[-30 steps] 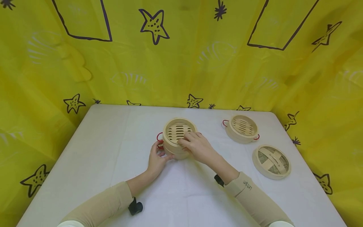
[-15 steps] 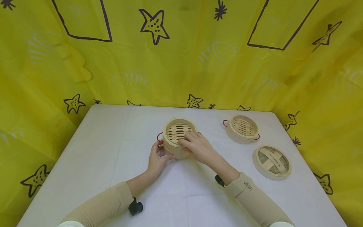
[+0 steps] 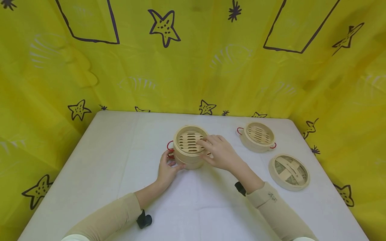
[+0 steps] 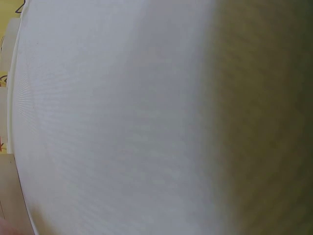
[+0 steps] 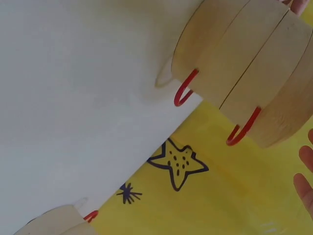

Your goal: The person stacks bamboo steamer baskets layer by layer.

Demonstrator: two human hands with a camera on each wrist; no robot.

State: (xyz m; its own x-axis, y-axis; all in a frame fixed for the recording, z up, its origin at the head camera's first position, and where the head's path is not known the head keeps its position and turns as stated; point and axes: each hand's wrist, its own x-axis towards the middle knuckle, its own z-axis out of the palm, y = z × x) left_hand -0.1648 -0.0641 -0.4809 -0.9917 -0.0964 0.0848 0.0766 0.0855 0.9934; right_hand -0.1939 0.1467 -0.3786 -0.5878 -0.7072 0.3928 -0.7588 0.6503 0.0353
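Observation:
Two round bamboo steamer baskets stand stacked near the middle of the table. On top sits the upper basket [image 3: 187,155], its slatted floor showing; beneath it is the lower basket [image 3: 193,165]. My left hand [image 3: 167,172] holds the stack low on its left front, thumb in front and fingers around the side. Over the right rim hovers my right hand [image 3: 221,152], fingers loosely bent and thumb apart from them. In the right wrist view its fingertips [image 5: 305,156] are clear of the basket wall. Red loop handles [image 5: 244,129] stick out from both tiers.
Another slatted steamer basket [image 3: 256,140] with red handles stands at the back right. A woven bamboo lid [image 3: 289,172] lies in front of it, near the right edge of the white-covered table [image 3: 120,144]. A yellow curtain [image 3: 193,67] hangs behind.
My right hand has let go of the upper basket's rim, its fingers spreading, and has moved slightly to the right. My left hand and the stack have stayed put.

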